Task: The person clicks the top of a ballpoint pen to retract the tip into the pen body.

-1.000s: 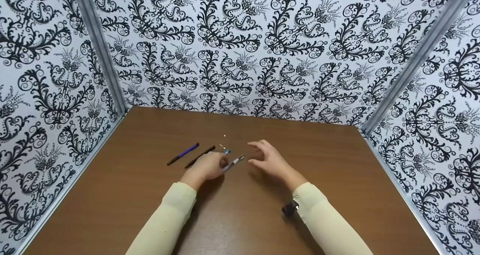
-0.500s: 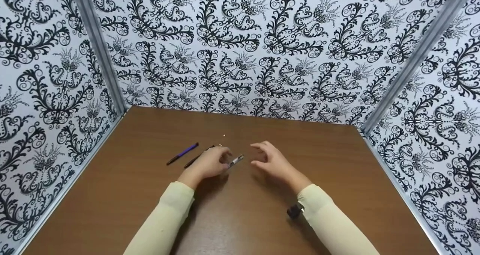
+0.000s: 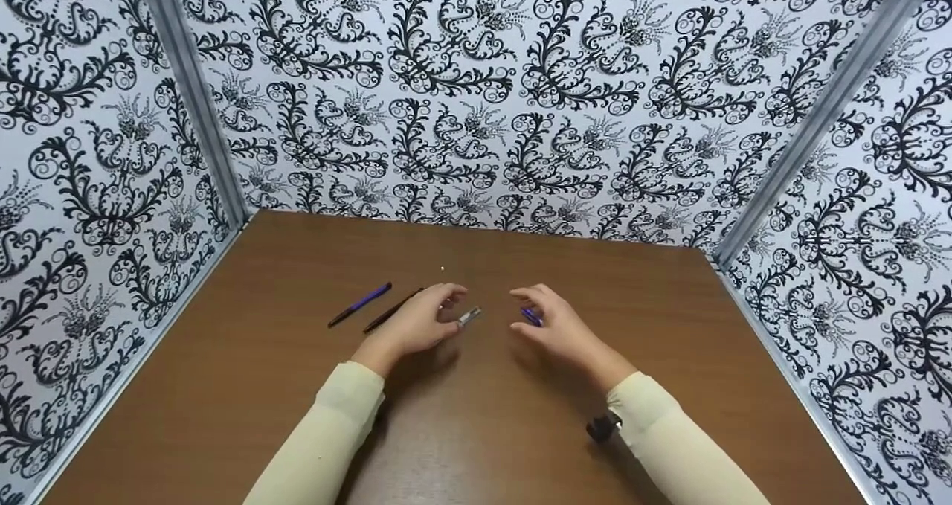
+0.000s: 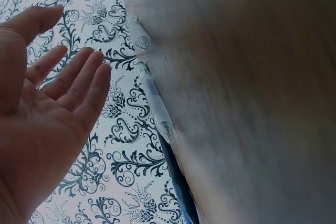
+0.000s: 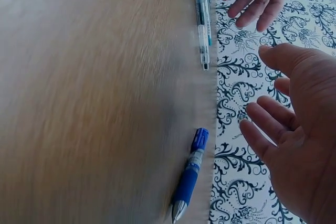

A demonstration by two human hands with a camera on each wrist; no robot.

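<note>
My left hand hovers above the table with its fingers relaxed and nothing in them. Near its thumb lies a clear pen; in the left wrist view two clear-tipped pens and a dark pen lie on the tabletop beside the hand. My right hand is likewise loose and holds nothing. A blue pen with a silver tip lies on the table beside it, and part of this pen shows between thumb and fingers in the head view.
Left of the left hand lie a blue-and-black pen and a black pen, partly covered by that hand. A brown table spreads below, with patterned walls on three sides.
The right hand has shifted a little right, and the blue pen now shows between its fingers. The left hand's fingers have spread away from the clear pen and cover the light-blue bit seen earlier.
</note>
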